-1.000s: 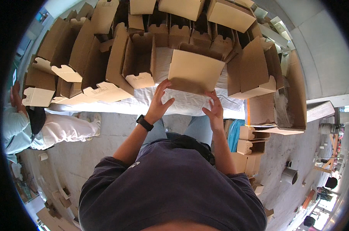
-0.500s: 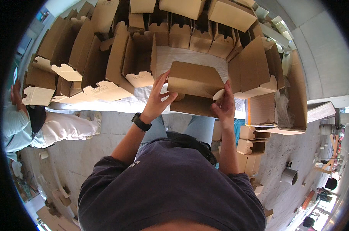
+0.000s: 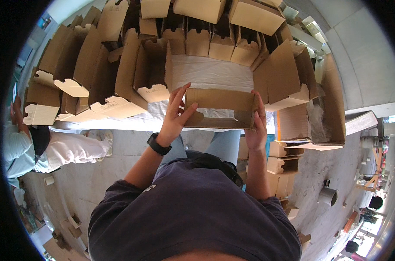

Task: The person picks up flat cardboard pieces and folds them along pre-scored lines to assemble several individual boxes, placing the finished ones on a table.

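Between my hands is a small brown cardboard box, held up over the near edge of the white-covered table. I look through its frame of walls; white cloth shows inside it. My left hand, with a black watch on the wrist, grips the box's left end, thumb on the near side and fingers at the far corner. Around the right end closes my right hand, its fingers along the outer wall. Part of the box's right end is hidden by that hand.
Open cardboard boxes stand in rows on the table's left and far sides. More boxes and a large carton are at the right. Small boxes are stacked below. Another person is at the left; a metal bucket lies on the floor.
The box has been tilted and opened out, so its inside frame now faces me. Its far panel has come lower, and my right hand has slid along the right end.
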`<action>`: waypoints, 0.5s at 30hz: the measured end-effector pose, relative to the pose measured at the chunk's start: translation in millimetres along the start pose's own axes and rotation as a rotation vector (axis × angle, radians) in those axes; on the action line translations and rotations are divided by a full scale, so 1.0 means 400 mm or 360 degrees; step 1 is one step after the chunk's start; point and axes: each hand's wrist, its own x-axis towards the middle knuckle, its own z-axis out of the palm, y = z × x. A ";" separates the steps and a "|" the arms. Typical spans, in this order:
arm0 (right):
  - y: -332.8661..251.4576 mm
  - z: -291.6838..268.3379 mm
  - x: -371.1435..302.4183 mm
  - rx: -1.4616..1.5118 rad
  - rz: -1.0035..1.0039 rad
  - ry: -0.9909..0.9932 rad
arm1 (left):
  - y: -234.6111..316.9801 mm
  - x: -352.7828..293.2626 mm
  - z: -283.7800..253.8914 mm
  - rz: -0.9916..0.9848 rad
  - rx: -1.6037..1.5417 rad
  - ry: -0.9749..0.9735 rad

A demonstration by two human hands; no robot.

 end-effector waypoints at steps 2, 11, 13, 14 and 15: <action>0.006 -0.008 0.000 -0.0010 0.0053 0.0057 | -0.005 -0.003 0.004 -0.0052 -0.0003 -0.0020; 0.060 -0.067 -0.009 0.0000 0.0233 0.0273 | -0.060 0.006 0.029 -0.0235 -0.0026 -0.0073; 0.078 -0.085 -0.005 -0.0050 0.0245 0.0333 | -0.055 0.012 0.038 -0.0189 0.0018 -0.0064; 0.083 -0.090 -0.006 -0.0075 0.0251 0.0362 | -0.056 0.010 0.040 -0.0210 -0.0007 -0.0072; 0.080 -0.086 -0.003 -0.0111 0.0233 0.0344 | -0.057 0.009 0.039 -0.0228 -0.0030 -0.0075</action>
